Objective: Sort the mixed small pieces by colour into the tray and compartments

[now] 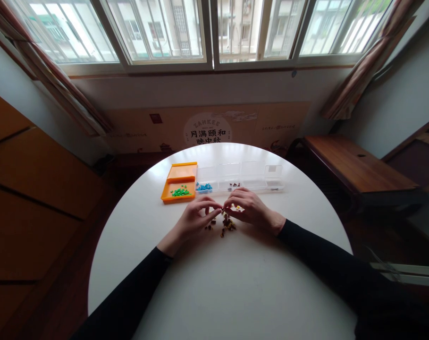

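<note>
Black sleeves [129, 293], left hand [191, 218] and right hand [253, 208] meeting over white worktop [235, 283].
Brown-yellow bits [228, 224] loose on worktop, just under the hands. Fingers [214, 215] of both narrow, pinching one tiny dark piece [222, 208] between them. Beyond: orange tray [181, 169], green bits [180, 192] in near half; just right, clear case [274, 173], blue bits [204, 187] in leftmost compartment. Window [164, 33] behind.

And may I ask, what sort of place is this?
Probably a room in a home, though I cannot be certain: curtains hang beside wide windows, and a round white table stands below them.
</note>
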